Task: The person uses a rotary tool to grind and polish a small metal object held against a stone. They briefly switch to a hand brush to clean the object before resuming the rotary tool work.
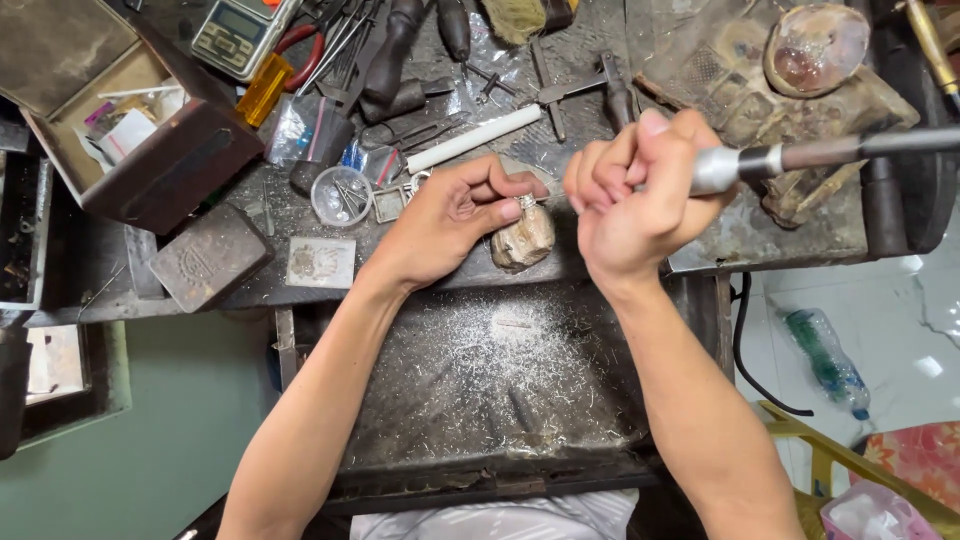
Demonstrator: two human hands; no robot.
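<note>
My left hand [455, 215] pinches a small silver ring [526, 202] between thumb and fingers and holds it against the top of a worn wooden bench peg [522, 243] at the bench's front edge. My right hand [628, 195] is closed around a rotary tool handpiece [745, 163] with a silver collar and a dark shaft that runs off to the right. Its tip points left toward the ring and is hidden behind my fingers. Below the peg, a dark tray [480, 400] carries a scatter of silver filings.
The dark workbench [300, 215] is crowded: a white rod [473, 139], pliers and files at the back, a small digital scale [240, 30], an open box [130, 130] at left, a round clear dish [341, 195], a metal block [208, 255]. A plastic bottle [826, 362] lies on the floor at right.
</note>
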